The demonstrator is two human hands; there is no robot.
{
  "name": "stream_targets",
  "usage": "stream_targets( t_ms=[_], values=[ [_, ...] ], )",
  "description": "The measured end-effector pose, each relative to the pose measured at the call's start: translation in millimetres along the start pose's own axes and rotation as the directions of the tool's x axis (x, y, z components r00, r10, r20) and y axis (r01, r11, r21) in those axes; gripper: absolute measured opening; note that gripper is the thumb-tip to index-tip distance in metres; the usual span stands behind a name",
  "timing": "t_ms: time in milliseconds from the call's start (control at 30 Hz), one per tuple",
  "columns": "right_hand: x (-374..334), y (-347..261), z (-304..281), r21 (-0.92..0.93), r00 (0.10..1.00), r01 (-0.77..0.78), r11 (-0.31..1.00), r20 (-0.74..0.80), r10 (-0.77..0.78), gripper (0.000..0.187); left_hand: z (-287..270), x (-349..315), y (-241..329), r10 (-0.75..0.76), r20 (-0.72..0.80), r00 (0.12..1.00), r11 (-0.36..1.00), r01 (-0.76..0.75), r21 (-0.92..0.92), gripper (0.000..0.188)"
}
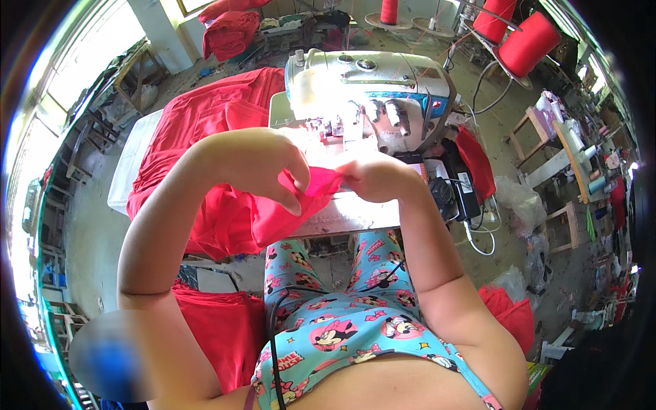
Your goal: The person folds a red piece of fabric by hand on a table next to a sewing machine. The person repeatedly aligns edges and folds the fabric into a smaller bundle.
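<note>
Right hand (pixel 374 176) has its thumb and fingers closed on the edge of a red cloth (pixel 273 222); the left hand (pixel 266 160) arches over the same piece, thumb and fingers partly apart, and whether it grips the fabric I cannot tell. Close to the body are teal patterned clothes (pixel 369 314), with a red pile (pixel 225 331) beside the left leg and a red bundle (pixel 509 318) off to the right. The cloth, stretched between both hands, sags leftward over the front edge of a white counter (pixel 362 213). Just beyond the hands stands a white and blue sewing machine (pixel 410 75), a red fabric heap (pixel 205 113) to its left and a black box (pixel 461 181) with cables to its right. Farther off, red thread cones (pixel 529 44) stand at upper right and folded red cloths (pixel 232 34) lie at upper left.
</note>
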State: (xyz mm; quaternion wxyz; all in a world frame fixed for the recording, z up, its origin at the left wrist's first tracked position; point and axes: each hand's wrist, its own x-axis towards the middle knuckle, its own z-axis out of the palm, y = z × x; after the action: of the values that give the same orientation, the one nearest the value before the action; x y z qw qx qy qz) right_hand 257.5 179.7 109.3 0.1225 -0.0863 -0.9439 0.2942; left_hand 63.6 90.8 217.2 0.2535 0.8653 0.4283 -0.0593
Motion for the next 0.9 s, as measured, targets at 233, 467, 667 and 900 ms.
stream_targets(
  t_ms=[233,467,667,900],
  values=[
    [-14.5,-27.2,30.3,0.129,0.877,0.219,0.967,-0.461,-0.137,0.028,4.3,-10.7,-7.3,-0.022,-0.084,0.996,0.994,0.012,-0.107,0.016],
    [-10.2,-11.0,47.2,0.243,0.881,0.14,0.96,-0.473,-0.009,0.02,6.0,-19.6,-3.1,-0.037,-0.149,0.988,0.999,0.032,-0.036,0.021],
    [-23.0,-22.5,32.3,0.319,0.91,0.109,0.942,-0.413,0.034,0.011,11.2,-23.7,1.7,0.019,-0.205,0.979,1.0,-0.014,0.026,0.024],
    [-26.1,-17.5,37.1,0.503,0.908,0.103,0.858,-0.399,0.125,0.014,14.0,-24.1,7.4,-0.064,-0.216,0.974,0.995,0.078,0.056,0.023]
  ],
)
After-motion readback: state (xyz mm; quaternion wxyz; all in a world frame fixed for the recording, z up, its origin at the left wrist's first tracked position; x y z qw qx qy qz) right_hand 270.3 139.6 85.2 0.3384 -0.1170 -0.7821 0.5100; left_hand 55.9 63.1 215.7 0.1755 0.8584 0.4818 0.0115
